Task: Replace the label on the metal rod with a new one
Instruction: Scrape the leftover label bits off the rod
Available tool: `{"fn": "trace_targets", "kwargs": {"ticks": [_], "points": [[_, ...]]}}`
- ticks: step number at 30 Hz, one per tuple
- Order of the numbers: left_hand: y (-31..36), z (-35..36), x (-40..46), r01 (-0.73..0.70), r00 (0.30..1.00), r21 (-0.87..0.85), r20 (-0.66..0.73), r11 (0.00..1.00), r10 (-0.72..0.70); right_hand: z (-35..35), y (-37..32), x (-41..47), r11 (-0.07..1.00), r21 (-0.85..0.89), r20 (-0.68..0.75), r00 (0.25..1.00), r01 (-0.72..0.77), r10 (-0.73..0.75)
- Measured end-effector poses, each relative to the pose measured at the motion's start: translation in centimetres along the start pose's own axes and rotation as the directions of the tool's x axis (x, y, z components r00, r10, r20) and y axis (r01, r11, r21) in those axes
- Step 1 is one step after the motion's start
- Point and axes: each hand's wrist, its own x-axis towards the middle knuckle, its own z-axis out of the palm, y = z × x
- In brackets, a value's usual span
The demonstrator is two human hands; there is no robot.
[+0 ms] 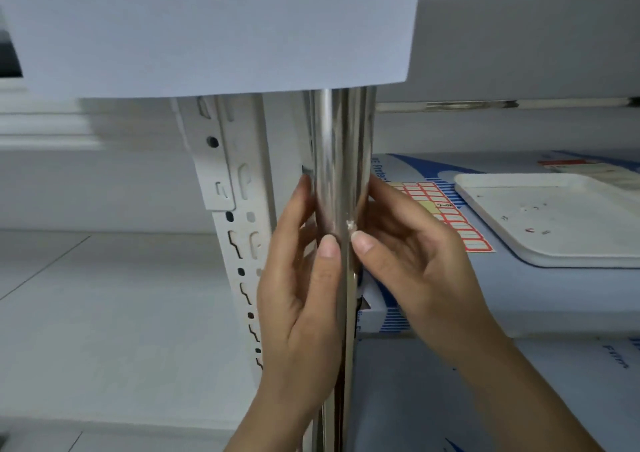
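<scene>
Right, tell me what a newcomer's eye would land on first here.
First the shiny metal rod standing upright mid-frame, with the left hand and right hand gripping it from either side, thumbs beside a small white scrap of residue. Then the red-bordered label sheet lying right of the rod, next to a white tray.

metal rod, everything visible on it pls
The metal rod is a shiny, mirror-like upright tube, running from under a white sheet at the top down past the bottom edge. Small white scraps of label residue cling mid-height. The left hand and right hand grip it from either side, thumbs pressed on its front.
</scene>
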Motion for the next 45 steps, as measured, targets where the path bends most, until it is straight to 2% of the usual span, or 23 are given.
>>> {"fn": "trace_targets", "kwargs": {"ticks": [2,4,10,16,23,30,41,45], "points": [[-0.2,0.0,0.2,0.064,0.996,-0.037,0.057,0.997,-0.062,-0.1,0.1,0.0,1.000,0.026,-0.013,1.000,-0.015,0.015],[-0.2,-0.1,0.2,0.074,0.994,-0.073,0.087,0.995,-0.068,-0.1,0.1,0.1,0.999,0.031,-0.026,0.999,-0.029,0.030],[0.0,0.0,0.3,0.126,0.989,-0.116,0.087,0.985,-0.116,-0.2,0.1,0.5,0.990,0.111,-0.035,0.995,-0.086,0.091],[0.2,-0.1,0.4,0.211,0.975,-0.146,0.095,0.966,-0.199,0.0,0.1,0.5,0.992,0.101,-0.077,0.993,-0.080,0.088],[-0.3,-0.3,0.4,0.181,0.979,-0.120,0.112,0.976,-0.168,0.1,0.1,0.5,0.994,0.090,-0.105,0.992,-0.065,0.075],[-1.1,-0.5,0.2,0.131,0.984,-0.139,0.141,0.982,-0.112,-0.5,0.1,0.3,0.992,0.093,-0.036,0.996,-0.081,0.084],[-0.9,-0.4,0.4,0.121,0.986,-0.164,0.136,0.979,-0.099,-0.1,-0.3,0.4,0.979,0.180,-0.080,0.990,-0.100,0.116],[-0.8,-0.4,0.4,0.134,0.983,-0.173,0.145,0.976,-0.109,0.1,-0.4,0.4,0.984,0.153,-0.099,0.989,-0.090,0.106]]}}
